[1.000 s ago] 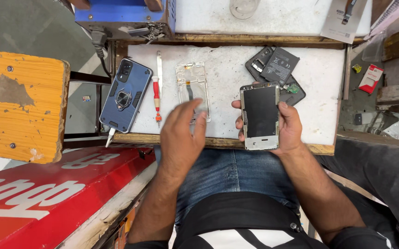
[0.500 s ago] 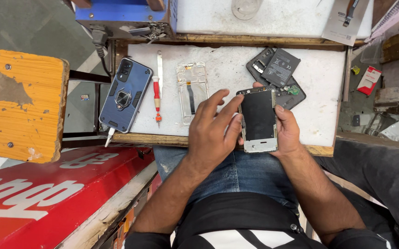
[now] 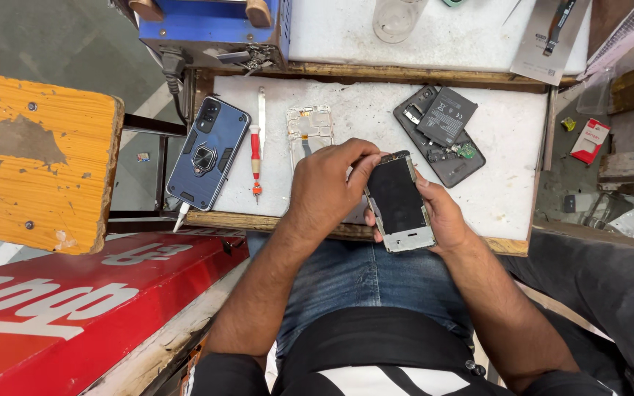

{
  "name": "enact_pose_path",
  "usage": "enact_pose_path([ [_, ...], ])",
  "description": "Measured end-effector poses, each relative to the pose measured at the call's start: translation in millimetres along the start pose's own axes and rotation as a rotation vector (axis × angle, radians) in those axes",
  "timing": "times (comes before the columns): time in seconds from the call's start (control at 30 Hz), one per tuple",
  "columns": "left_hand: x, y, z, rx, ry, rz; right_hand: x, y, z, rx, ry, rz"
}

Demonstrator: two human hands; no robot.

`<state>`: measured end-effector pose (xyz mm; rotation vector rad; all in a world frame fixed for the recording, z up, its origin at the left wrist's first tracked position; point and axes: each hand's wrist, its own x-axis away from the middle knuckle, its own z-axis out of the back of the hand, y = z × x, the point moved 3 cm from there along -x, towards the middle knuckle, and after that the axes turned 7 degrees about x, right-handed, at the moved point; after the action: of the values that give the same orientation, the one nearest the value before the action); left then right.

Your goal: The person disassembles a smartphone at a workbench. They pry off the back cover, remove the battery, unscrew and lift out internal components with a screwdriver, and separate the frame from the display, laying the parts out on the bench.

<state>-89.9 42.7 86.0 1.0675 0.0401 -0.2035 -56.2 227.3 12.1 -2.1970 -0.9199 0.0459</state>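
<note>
My right hand (image 3: 445,216) cradles a phone screen assembly (image 3: 399,202) with a dark glass face and a silver bottom edge, tilted over the front edge of the white worktop (image 3: 507,139). My left hand (image 3: 328,187) grips the same assembly by its top left corner, fingers curled over its upper edge. Just behind my left hand lies a clear phone frame (image 3: 309,126). A red-handled screwdriver (image 3: 257,158) lies to its left.
A phone in a blue ring-holder case (image 3: 208,152) lies at the worktop's left end. An opened phone body with a loose battery (image 3: 440,132) lies at the back right. A worn orange stool (image 3: 38,161) stands to the left, a blue machine (image 3: 210,29) behind.
My left hand left the clear frame and moved right onto the screen assembly's top corner. My right hand has tilted the assembly slightly and brought it closer to the worktop's front edge.
</note>
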Motion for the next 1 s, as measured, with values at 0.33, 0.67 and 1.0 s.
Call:
enact_pose_path([
  [0.33, -10.1, -34.4, 54.4, -0.287, 0.362, 0.045, -10.0, -14.1, 4.6, -0.040, -0.003, 0.113],
  [0.67, -73.5, 25.3, -12.2, 0.106, -0.042, -0.082, -5.3, -11.2, 8.7, -0.059, 0.152, 0.052],
  [1.0, -216.8, 85.0, -128.2, -0.641, 0.063, -0.222, 3.3, 2.3, 17.6, -0.163, 0.195, -0.038],
])
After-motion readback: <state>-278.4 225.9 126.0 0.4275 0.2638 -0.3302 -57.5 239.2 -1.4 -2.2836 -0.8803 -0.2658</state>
